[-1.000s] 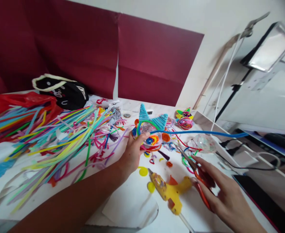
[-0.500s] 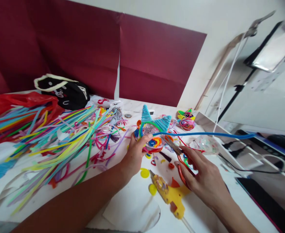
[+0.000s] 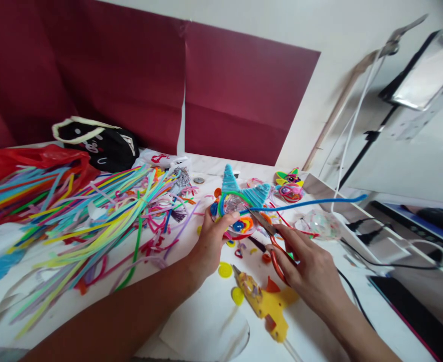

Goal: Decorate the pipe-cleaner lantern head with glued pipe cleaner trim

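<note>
In the head view, my left hand (image 3: 213, 241) grips a colourful pipe-cleaner figure (image 3: 240, 224) with two light-blue pointed ears and a green ring around a clear, shiny middle. Its thumb presses near one end of a dark-blue pipe cleaner (image 3: 300, 204), whose free end stretches far to the right. My right hand (image 3: 307, 261) is closed around the orange handles of a pair of scissors (image 3: 278, 246). The blades reach the blue pipe cleaner close to the left thumb; whether they are closed on it I cannot tell.
A yellow glue gun (image 3: 262, 301) lies below the hands beside yellow discs (image 3: 225, 269). Loose pipe cleaners (image 3: 104, 211) cover the left side, near a red bag (image 3: 36, 156) and a black pouch (image 3: 96, 143). A finished-looking small figure (image 3: 289, 186) and a power strip (image 3: 360, 226) sit to the right.
The scissors have shifted slightly left and up, nearer the left thumb. The blue pipe cleaner's free end now reaches less far right and sits higher. The figure has moved slightly right.
</note>
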